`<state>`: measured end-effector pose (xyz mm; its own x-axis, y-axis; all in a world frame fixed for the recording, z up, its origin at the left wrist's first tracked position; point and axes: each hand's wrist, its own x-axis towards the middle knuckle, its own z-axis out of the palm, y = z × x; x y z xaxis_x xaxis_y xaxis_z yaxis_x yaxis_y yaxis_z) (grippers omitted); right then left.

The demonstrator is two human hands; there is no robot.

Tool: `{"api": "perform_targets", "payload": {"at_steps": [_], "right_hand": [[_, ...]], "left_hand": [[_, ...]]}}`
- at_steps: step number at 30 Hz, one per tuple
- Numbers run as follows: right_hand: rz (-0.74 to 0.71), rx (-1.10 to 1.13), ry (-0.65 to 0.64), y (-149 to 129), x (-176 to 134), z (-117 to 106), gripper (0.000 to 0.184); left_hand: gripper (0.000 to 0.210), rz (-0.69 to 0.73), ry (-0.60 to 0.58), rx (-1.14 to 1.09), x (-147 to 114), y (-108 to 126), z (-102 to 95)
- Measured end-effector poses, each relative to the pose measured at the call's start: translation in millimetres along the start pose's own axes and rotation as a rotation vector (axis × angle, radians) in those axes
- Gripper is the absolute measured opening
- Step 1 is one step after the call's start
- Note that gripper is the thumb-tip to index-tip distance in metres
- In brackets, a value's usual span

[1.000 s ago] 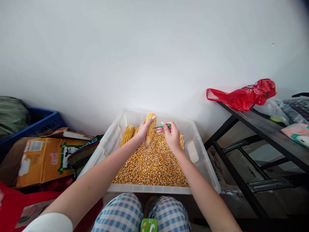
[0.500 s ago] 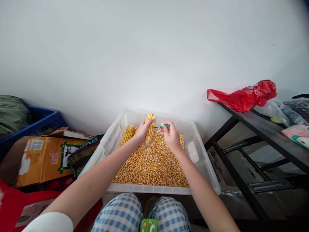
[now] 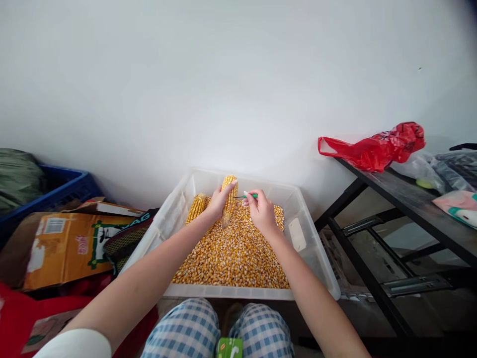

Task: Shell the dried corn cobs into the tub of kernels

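My left hand [image 3: 219,201] is wrapped around an ear of corn [image 3: 230,191], held tilted above the bin with its kernels mostly on. In my right hand [image 3: 261,209] is a screwdriver [image 3: 250,196] with a green handle. Its thin metal shaft points left and its tip reaches the side of the ear; the exact contact is too small to make out. Loose corn kernels [image 3: 231,258] fill much of the translucent plastic bin [image 3: 313,248] under both hands. A second ear of corn [image 3: 196,207] lies on the kernels at the left, partly behind my left hand.
To the left are an orange cardboard box [image 3: 67,248], a mesh bag [image 3: 126,241] and a blue crate [image 3: 70,184]. A black metal rack [image 3: 357,238] stands close on the right, with a red plastic bag [image 3: 376,149] on top. A white wall [image 3: 238,89] rises behind the bin.
Both hands have shifted very slightly left along with the ear and the screwdriver. The grip of each hand stays the same.
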<state>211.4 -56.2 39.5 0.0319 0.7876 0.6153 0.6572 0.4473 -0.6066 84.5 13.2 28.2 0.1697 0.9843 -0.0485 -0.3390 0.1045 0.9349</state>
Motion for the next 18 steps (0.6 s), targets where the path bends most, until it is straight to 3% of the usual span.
{"api": "perform_targets", "payload": {"at_steps": [3, 10, 13, 18], "right_hand": [[-0.018, -0.108, 0.012, -1.7, -0.3, 0.3, 0.022], [-0.148, -0.423, -0.021, -7.3, -0.2, 2.7, 0.028], [-0.174, -0.478, -0.049, -7.1, -0.4, 4.5, 0.027], [-0.161, -0.455, -0.046, -4.1, -2.0, 7.1, 0.026]], "left_hand": [[0.046, 0.004, -0.015, 0.006, 0.2, -1.8, -0.4], [0.048, 0.182, 0.138, 0.215, 6.0, -9.2, -9.0], [0.048, 0.266, 0.18, 0.365, 9.4, -13.2, -13.8], [0.05, 0.258, 0.193, 0.434, 9.4, -13.5, -16.1]]}}
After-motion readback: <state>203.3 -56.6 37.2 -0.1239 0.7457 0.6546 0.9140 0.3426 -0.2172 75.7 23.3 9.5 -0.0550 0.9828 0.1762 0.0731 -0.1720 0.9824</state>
